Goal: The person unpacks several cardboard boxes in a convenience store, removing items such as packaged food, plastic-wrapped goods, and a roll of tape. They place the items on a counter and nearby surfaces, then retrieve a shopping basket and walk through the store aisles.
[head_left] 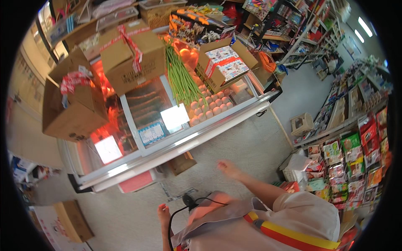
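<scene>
My right hand (229, 168) is over the grey floor, blurred, with loosely bent fingers and nothing seen in it. Lower and further left, my left hand (164, 213) hangs beside a black cable (171, 221), its fingers a little bent; no held object shows. Before me stands a glass-topped display case (185, 135) with a metal frame. On its glass lie long green beans (180, 73), near rows of eggs (216, 106) seen at the case's right. An open carton (216, 83) of printed packs and a taped cardboard box (135, 62) rest on top.
An open cardboard box (72, 116) sits on the case's left end. Hanging snack packets (348, 163) and a white basket (292, 169) are at my right. A beige plastic stool (301, 124) stands by the shelves. A person (331, 64) is far down the aisle. Cartons (73, 221) lie lower left.
</scene>
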Demonstrator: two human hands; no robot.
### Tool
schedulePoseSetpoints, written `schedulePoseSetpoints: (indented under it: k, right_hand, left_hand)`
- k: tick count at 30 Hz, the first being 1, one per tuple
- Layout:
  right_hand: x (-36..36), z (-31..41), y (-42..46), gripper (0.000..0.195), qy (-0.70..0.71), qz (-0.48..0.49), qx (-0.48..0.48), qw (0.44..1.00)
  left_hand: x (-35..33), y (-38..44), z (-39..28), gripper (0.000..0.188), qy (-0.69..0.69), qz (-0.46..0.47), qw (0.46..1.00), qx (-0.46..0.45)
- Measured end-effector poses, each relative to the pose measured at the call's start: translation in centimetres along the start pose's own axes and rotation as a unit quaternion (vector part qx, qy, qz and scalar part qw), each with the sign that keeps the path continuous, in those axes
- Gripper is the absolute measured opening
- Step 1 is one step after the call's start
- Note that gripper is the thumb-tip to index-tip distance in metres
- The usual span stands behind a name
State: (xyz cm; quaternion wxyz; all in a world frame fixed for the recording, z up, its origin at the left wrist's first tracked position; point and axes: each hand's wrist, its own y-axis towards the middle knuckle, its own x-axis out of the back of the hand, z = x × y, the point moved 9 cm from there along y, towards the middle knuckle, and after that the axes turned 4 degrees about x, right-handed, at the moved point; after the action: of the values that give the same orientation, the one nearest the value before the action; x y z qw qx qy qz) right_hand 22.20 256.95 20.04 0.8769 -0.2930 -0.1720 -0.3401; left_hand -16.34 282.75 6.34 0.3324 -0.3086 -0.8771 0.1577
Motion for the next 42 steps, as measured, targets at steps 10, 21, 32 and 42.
schedulePoseSetpoints:
  k: [10, 21, 32, 42]
  right_hand:
    - [22.9, 12.2, 1.7, 0.027, 0.24, -0.245, 0.116, 0.932]
    - [41.8, 18.4, 24.0, 0.045, 0.078, -0.19, 0.169, 0.964]
    - [37.6, 16.0, 32.0, 0.056, 0.265, 0.089, 0.01, 0.96]
    - [36.7, 15.4, 33.2, 0.052, 0.285, 0.068, -0.071, 0.953]
  left_hand:
    - [5.7, 4.3, -25.3, 0.024, -0.057, 0.001, 0.993, -0.102]
    - [-14.7, -0.8, -72.7, 0.034, -0.102, 0.16, 0.937, -0.294]
    - [-27.4, 13.6, -70.3, 0.067, -0.261, 0.041, 0.964, 0.013]
    - [-26.6, 11.8, -71.1, 0.062, -0.265, 0.075, 0.956, 0.101]
